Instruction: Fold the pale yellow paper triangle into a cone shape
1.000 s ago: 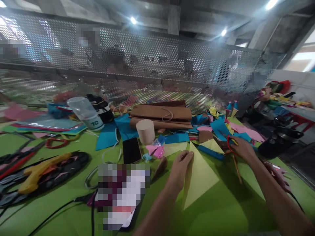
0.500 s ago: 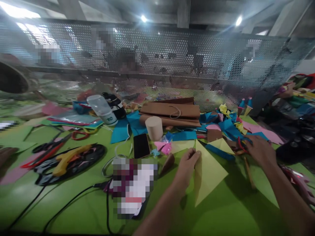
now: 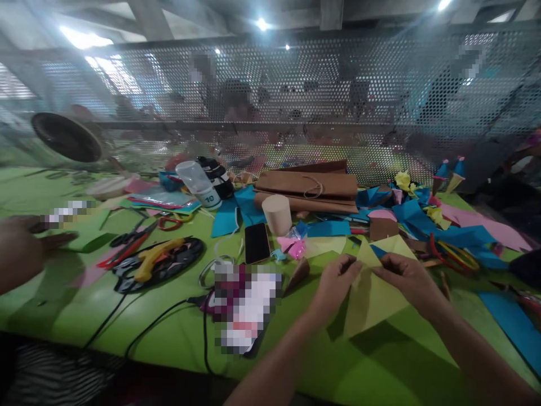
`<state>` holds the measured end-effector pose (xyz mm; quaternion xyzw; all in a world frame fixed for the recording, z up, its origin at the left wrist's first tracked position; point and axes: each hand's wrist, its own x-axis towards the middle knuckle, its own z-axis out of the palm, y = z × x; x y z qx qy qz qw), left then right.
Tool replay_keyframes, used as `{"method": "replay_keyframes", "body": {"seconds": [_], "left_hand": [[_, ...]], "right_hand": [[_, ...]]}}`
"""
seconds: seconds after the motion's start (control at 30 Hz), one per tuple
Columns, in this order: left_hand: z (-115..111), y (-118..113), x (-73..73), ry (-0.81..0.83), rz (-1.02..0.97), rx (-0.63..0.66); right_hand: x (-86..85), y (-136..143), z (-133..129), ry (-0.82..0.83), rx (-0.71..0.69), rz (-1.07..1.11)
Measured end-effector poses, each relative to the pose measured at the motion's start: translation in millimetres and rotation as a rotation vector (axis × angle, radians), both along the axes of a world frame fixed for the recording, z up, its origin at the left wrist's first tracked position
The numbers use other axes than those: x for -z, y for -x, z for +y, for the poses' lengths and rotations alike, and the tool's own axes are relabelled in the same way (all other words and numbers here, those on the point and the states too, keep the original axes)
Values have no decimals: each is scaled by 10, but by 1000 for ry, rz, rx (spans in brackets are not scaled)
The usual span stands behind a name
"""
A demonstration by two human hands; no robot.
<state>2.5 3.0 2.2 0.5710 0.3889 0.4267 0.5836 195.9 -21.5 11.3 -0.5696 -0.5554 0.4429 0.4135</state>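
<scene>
A creased sheet of yellow paper (image 3: 372, 301) is held up over the green table. My left hand (image 3: 338, 285) pinches its upper left edge. On the other side my right hand (image 3: 408, 279) has its fingers closed on the paper's upper part, where a small blue piece shows at the fingertips. Part of the sheet spreads behind the right hand. Just left of my left hand stands a folded brown paper piece (image 3: 298, 274).
A black phone (image 3: 257, 243), a pale cylinder (image 3: 277, 215) and a brown paper roll (image 3: 306, 189) lie beyond. Yellow-handled glue gun (image 3: 154, 259), cables and red scissors (image 3: 127, 245) are left. Another person's hand (image 3: 25, 248) holds a phone at far left. Blue paper (image 3: 513, 327) lies right.
My right hand has come from the scissors and scraps at the right to the yellow paper, now in both hands. The view has shifted left, showing more of the other person's hand.
</scene>
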Motion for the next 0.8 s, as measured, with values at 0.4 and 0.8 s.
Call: {"method": "replay_keyframes", "body": {"seconds": [0.4,0.8], "left_hand": [[2,-56,114,89,125,116],[65,-11,153,9,133,-43]], "right_hand": [[-15,-238,-41,71,209,252],[143,-350,34,-313,261,-146]]}}
